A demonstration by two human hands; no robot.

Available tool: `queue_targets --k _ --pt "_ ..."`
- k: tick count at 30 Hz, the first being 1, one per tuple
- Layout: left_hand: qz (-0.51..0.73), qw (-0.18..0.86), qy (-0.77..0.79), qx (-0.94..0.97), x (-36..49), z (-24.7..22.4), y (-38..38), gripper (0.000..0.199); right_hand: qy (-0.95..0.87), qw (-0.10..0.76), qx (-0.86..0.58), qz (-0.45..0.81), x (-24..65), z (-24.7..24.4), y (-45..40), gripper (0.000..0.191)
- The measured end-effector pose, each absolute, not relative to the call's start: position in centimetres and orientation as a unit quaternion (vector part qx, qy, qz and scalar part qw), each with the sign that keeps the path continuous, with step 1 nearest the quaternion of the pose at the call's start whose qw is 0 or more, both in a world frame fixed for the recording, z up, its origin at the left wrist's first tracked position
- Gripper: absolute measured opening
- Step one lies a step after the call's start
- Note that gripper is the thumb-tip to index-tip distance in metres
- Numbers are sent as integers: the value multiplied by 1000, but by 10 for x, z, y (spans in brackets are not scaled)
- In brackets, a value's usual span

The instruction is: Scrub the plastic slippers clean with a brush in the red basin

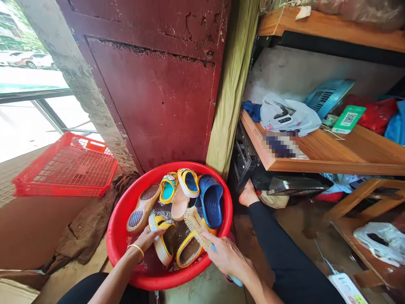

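Note:
A round red basin (114,236) holds dark water and several slippers. My left hand (146,240), with a gold bangle at the wrist, grips a yellow and white slipper (165,249) at the basin's near left. My right hand (226,255) is closed on the blue handle of a brush (195,223); its pale bristle head lies over the basin, above a yellow slipper (189,251). A navy slipper (211,200) rests at the right side. Near the far rim are two small yellow slippers, beside a tan sole (180,204). Another tan slipper (142,210) lies sole up on the left.
Behind the basin stands a dark red door (158,97). A red plastic crate (72,169) is at the left, above brown sacking (85,228). At the right are a wooden shelf (335,164) with bags and a white power strip (344,287). My bare foot (248,194) is beside the basin.

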State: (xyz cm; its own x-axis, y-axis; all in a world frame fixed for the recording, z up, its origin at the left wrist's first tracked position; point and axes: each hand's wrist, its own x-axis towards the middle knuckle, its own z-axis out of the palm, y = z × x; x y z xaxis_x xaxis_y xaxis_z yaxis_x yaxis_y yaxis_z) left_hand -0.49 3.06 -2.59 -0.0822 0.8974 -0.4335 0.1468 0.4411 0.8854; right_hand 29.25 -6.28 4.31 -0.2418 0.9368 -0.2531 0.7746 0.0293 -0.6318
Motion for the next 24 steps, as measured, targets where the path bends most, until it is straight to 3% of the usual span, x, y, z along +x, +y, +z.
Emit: queue_targets --k 3,12,15,18,21,24 --pt "380 645 576 329 -6 -12 24 46 -737 97 -585 324 274 44 -66 53" --pt "454 641 517 342 -4 -6 2 69 -772 62 -602 196 169 53 -5 60" --pt "469 656 513 296 -9 -2 0 72 -765 73 -590 248 171 57 21 52" --pt "485 675 514 211 -17 -1 5 62 -775 70 -533 334 188 59 16 45" --pt "456 720 508 124 -21 -2 12 52 -734 51 -511 443 210 65 -7 47" --pt "475 702 514 133 -18 -2 20 49 -692 31 -520 500 236 78 -25 47"
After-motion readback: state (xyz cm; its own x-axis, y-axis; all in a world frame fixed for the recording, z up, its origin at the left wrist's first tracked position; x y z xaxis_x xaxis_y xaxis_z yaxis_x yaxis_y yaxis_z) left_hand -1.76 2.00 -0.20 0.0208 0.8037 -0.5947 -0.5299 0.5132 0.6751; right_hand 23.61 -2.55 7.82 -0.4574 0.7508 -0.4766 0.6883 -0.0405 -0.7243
